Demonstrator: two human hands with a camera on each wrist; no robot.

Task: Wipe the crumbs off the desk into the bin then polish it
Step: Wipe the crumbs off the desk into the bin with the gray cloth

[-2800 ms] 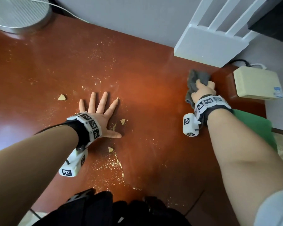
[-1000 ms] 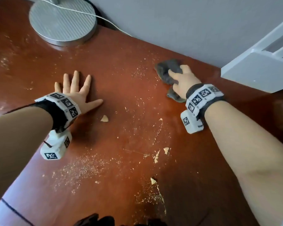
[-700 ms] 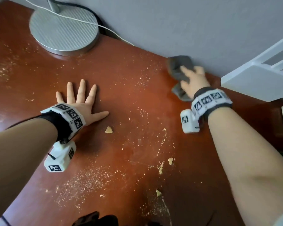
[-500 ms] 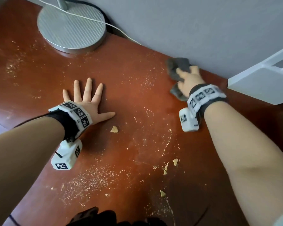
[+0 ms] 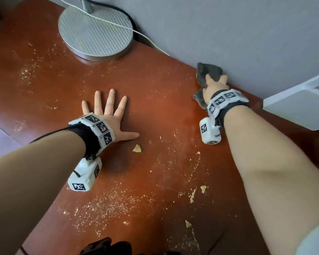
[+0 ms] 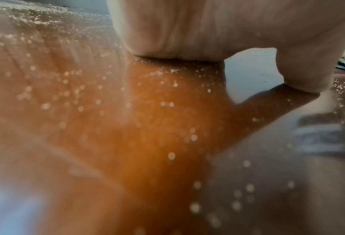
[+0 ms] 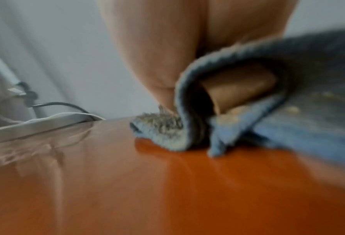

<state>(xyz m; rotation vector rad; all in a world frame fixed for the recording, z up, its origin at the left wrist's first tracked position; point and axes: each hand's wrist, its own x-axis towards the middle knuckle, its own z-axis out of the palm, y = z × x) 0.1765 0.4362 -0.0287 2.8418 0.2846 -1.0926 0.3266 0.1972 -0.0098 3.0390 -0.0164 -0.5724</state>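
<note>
My left hand [image 5: 107, 115] lies flat on the red-brown desk [image 5: 155, 100], fingers spread and holding nothing; the left wrist view shows its palm [image 6: 187, 28] resting among fine crumbs [image 6: 167, 103]. My right hand [image 5: 215, 85] grips a grey cloth [image 5: 208, 70] and presses it on the desk right at the wall. In the right wrist view the cloth [image 7: 288, 111] folds around a finger, with crumbs stuck to it. Larger crumb pieces [image 5: 137, 148] lie near my left thumb, and more crumbs [image 5: 203, 188] lie in front of my right forearm. Crumb dust [image 5: 107, 205] covers the near part of the desk.
A round metal lamp base [image 5: 95, 29] stands at the back left, with a white cable [image 5: 145, 36] running over it along the grey wall [image 5: 228, 24]. A white shelf-like object [image 5: 298, 107] sits at the right edge. No bin is in view.
My right hand slid the cloth from out on the desk back to the wall, where it now stays. The left hand remains flat in place; the head view shifted.
</note>
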